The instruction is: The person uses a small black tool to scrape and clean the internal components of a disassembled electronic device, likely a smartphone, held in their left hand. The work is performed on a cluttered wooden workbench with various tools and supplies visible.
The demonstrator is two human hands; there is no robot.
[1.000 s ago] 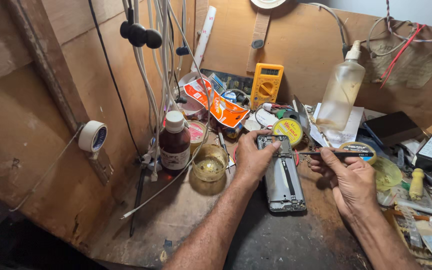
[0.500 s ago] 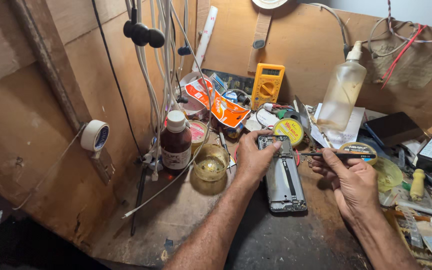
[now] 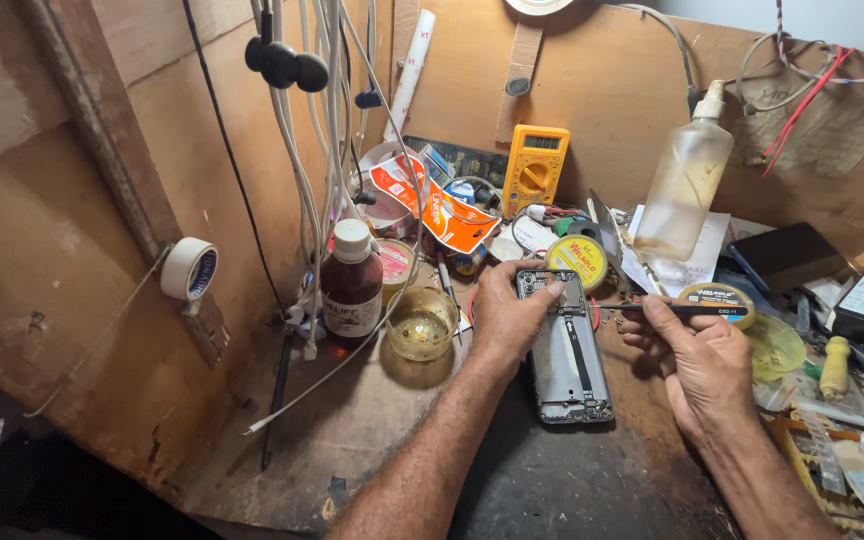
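The left hand (image 3: 508,318) rests on the upper left edge of an opened phone (image 3: 564,345), fingers curled over its top corner and pressing it down on the desk (image 3: 372,440). The right hand (image 3: 697,360) is pinched together around a pair of dark tweezers (image 3: 672,310), whose tip reaches to the phone's right edge near the top. The phone lies flat, back removed, its long side running away from me, in the middle of the dark, stained worktop.

Just left of the left hand stands a small glass dish (image 3: 420,322) with yellowish liquid, and beside that a brown bottle with a white cap (image 3: 351,283). Behind the phone sit a round yellow tin (image 3: 576,259), a yellow multimeter (image 3: 535,170) leaning against the back board, and a torn orange packet (image 3: 432,205). A clear plastic dispenser bottle (image 3: 684,190) stands upright to the right, over some white paper. The right end of the desk is crowded with small parts, a black box (image 3: 787,255) and a second round tin (image 3: 717,296) close above the right hand.

The walls are rough brown board. A bundle of white cables (image 3: 317,150) hangs down the left wall, and a roll of white tape (image 3: 189,269) hangs lower on the same wall.
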